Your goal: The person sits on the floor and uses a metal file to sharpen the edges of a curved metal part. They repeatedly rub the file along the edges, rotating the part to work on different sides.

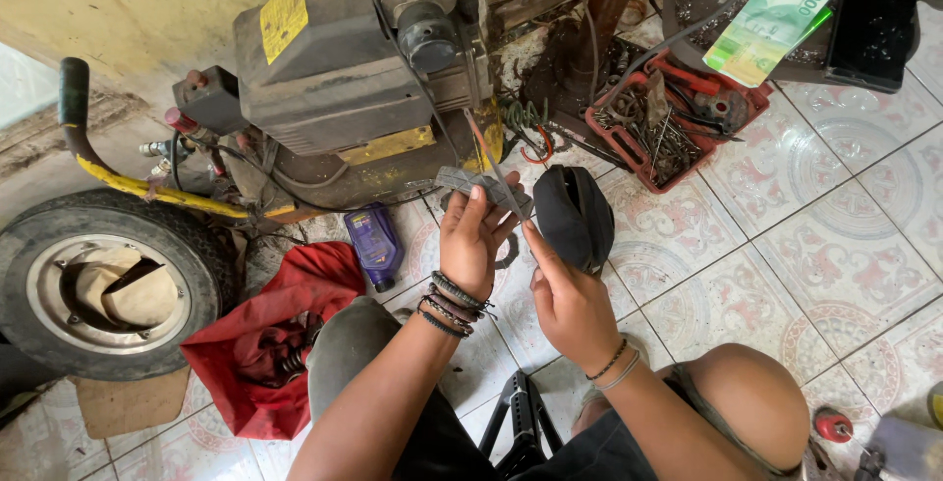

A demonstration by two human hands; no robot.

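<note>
Over tiled floor (786, 245), hands (521, 265) hold a gray strip (481, 186), seemingly lying crosswise.

Yellow label (284, 15) on compressor; purple bottle (374, 244) below it

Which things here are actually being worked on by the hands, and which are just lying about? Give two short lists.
In hand:
left hand gripping a flat grey strip
right hand at a thin rod crossing the strip

Lying about:
black pouch
purple bottle
red cloth
wheel
red tray of tools
grey compressor
</note>
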